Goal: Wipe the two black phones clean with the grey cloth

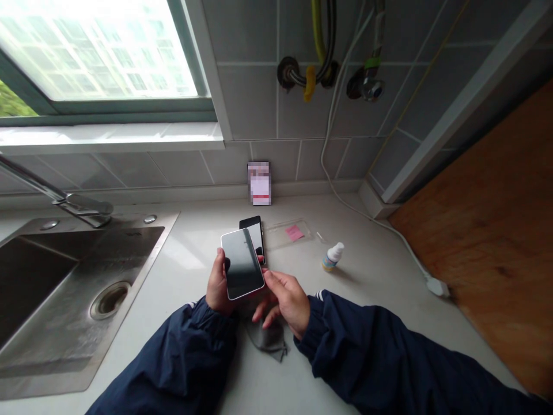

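A smartphone point(243, 264) with a dark, glossy screen and a pale rim is held tilted above the counter. My left hand point(219, 283) is closed around its left side, thumb on the edge and fingertips showing at the far side. At the lower right edge, the thumb and forefinger of my right hand point(285, 297) pinch the phone, the other fingers loosely curled. Beneath my hands lies a crumpled grey cloth point(268, 340). A second dark phone point(253, 223) rests on the counter just behind, partly covered by the held one.
A clear plastic case point(276, 237) with a pink slip point(294, 233) lies farther back. To the right stands a small white-capped bottle point(332, 256). An upright blurred-screen device point(260, 183) leans on the wall. A steel sink point(147, 253) is left; a white cable point(367, 214) runs right.
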The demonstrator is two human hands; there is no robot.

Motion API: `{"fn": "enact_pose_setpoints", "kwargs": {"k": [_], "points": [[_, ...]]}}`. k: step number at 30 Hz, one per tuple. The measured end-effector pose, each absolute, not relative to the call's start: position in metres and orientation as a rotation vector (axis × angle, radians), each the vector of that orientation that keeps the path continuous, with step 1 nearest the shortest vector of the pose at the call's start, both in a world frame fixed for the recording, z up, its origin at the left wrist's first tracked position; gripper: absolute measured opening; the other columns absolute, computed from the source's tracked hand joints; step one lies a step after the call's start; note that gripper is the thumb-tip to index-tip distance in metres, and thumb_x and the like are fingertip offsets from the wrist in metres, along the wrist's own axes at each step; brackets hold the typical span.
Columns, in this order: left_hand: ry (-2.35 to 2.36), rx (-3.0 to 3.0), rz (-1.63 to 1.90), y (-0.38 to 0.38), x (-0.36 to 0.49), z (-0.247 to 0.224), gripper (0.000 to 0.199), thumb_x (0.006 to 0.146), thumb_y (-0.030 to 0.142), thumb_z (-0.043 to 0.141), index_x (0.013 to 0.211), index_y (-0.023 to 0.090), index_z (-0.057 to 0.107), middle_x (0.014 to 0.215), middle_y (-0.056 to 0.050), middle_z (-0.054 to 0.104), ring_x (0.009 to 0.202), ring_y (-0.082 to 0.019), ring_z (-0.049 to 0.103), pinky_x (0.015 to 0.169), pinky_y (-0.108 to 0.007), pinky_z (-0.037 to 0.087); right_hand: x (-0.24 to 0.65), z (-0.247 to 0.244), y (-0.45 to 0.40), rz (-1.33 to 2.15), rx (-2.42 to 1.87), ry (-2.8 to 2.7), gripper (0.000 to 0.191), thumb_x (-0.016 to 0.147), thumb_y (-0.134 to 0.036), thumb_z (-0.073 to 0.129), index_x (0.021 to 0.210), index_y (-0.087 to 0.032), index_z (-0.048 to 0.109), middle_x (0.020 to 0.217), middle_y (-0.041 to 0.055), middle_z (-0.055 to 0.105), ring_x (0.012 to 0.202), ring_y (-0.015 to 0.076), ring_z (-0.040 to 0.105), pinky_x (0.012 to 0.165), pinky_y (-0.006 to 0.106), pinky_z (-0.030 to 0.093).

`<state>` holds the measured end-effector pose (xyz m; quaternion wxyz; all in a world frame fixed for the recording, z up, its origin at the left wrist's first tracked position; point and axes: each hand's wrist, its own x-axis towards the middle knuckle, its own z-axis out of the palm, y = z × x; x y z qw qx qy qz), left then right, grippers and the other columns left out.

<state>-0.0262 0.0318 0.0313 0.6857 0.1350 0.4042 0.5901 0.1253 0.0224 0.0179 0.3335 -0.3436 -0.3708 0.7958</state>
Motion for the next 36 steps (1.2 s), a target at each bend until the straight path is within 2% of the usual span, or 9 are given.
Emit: {"fn": "enact_pose_setpoints", "kwargs": {"k": [5, 10, 16, 20, 26, 29, 32, 34, 36], "points": [[0.8, 0.361, 1.201, 0.03, -0.028, 0.023, 0.074, 0.096, 0.065, 0.03, 0.099, 0.006, 0.074, 0.089, -0.019, 0.078, 0.074, -0.027, 0.075, 0.069, -0.038, 0.062, 0.125, 0.017, 0.021, 2.07, -0.904, -0.931, 0.051, 0.089, -0.062, 0.057, 0.111, -0.016, 0.061, 0.087, 0.0078, 0.072, 0.052, 0.016, 0.071, 0.034, 0.018, 0.052], [0.77, 0.447, 1.155, 0.028, -0.03, 0.012, 0.072, 0.089, 0.073, 0.042, 0.096, 0.009, 0.075, 0.089, -0.017, 0.078, 0.076, -0.027, 0.074, 0.072, -0.038, 0.061, 0.126, 0.016, 0.025, 2.166, -0.939, -0.83, 0.035, 0.097, -0.048, 0.048, 0.111, -0.017, 0.056, 0.08, 0.0061, 0.072, 0.053, 0.0174, 0.072, 0.036, 0.019, 0.053], [0.843, 0.505, 1.233, 0.028, -0.027, 0.009, 0.077, 0.074, 0.077, 0.061, 0.104, 0.006, 0.073, 0.106, -0.022, 0.076, 0.089, -0.032, 0.074, 0.081, -0.043, 0.061, 0.126, 0.021, 0.029, 2.158, -0.951, -0.809, 0.03, 0.102, -0.041, 0.041, 0.114, -0.017, 0.055, 0.088, 0.0076, 0.072, 0.06, 0.0178, 0.075, 0.042, 0.021, 0.056], [0.869, 0.574, 1.285, 0.028, -0.025, 0.008, 0.076, 0.075, 0.075, 0.062, 0.109, 0.007, 0.071, 0.103, -0.021, 0.077, 0.09, -0.033, 0.074, 0.084, -0.045, 0.06, 0.126, 0.021, 0.03, 2.104, -0.996, -0.825, 0.032, 0.101, -0.044, 0.045, 0.113, -0.017, 0.056, 0.096, 0.0098, 0.073, 0.06, 0.0172, 0.075, 0.043, 0.021, 0.056], [0.924, 0.649, 1.396, 0.034, -0.029, 0.005, 0.075, 0.079, 0.068, 0.064, 0.137, 0.021, 0.054, 0.093, -0.011, 0.077, 0.069, -0.025, 0.074, 0.052, -0.033, 0.059, 0.134, 0.021, 0.047, 1.996, -1.111, -0.865, 0.032, 0.101, -0.043, 0.044, 0.103, -0.015, 0.058, 0.085, 0.0087, 0.073, 0.057, 0.0171, 0.073, 0.04, 0.021, 0.055], [1.064, 0.632, 1.425, 0.037, -0.036, 0.008, 0.075, 0.083, 0.065, 0.06, 0.143, 0.021, 0.047, 0.106, -0.014, 0.074, 0.083, -0.028, 0.075, 0.057, -0.038, 0.062, 0.141, 0.018, 0.064, 1.895, -1.183, -0.874, 0.029, 0.102, -0.041, 0.044, 0.101, -0.016, 0.057, 0.087, 0.0075, 0.073, 0.054, 0.015, 0.072, 0.04, 0.02, 0.055], [1.16, 0.701, 1.506, 0.04, -0.041, 0.011, 0.059, 0.086, 0.053, 0.061, 0.134, 0.018, 0.053, 0.107, -0.015, 0.073, 0.088, -0.028, 0.074, 0.061, -0.038, 0.062, 0.148, 0.01, 0.081, 1.821, -1.27, -0.85, 0.024, 0.103, -0.038, 0.042, 0.105, -0.018, 0.054, 0.084, 0.005, 0.07, 0.051, 0.0151, 0.071, 0.038, 0.021, 0.054], [1.222, 0.739, 1.579, 0.042, -0.042, 0.011, 0.046, 0.085, 0.047, 0.063, 0.118, 0.016, 0.061, 0.089, -0.009, 0.072, 0.07, -0.021, 0.071, 0.046, -0.026, 0.054, 0.152, 0.004, 0.09, 1.788, -1.324, -0.825, 0.023, 0.104, -0.038, 0.041, 0.111, -0.018, 0.052, 0.084, 0.0051, 0.069, 0.052, 0.0149, 0.071, 0.041, 0.022, 0.054], [1.276, 0.741, 1.644, 0.044, -0.043, 0.009, 0.031, 0.083, 0.042, 0.065, 0.099, 0.016, 0.066, 0.062, 0.002, 0.059, 0.046, -0.01, 0.054, 0.034, -0.016, 0.035, 0.154, 0.0, 0.096, 1.769, -1.36, -0.811, 0.027, 0.105, -0.038, 0.039, 0.117, -0.017, 0.051, 0.088, 0.0065, 0.068, 0.056, 0.0146, 0.071, 0.046, 0.025, 0.057]]}}
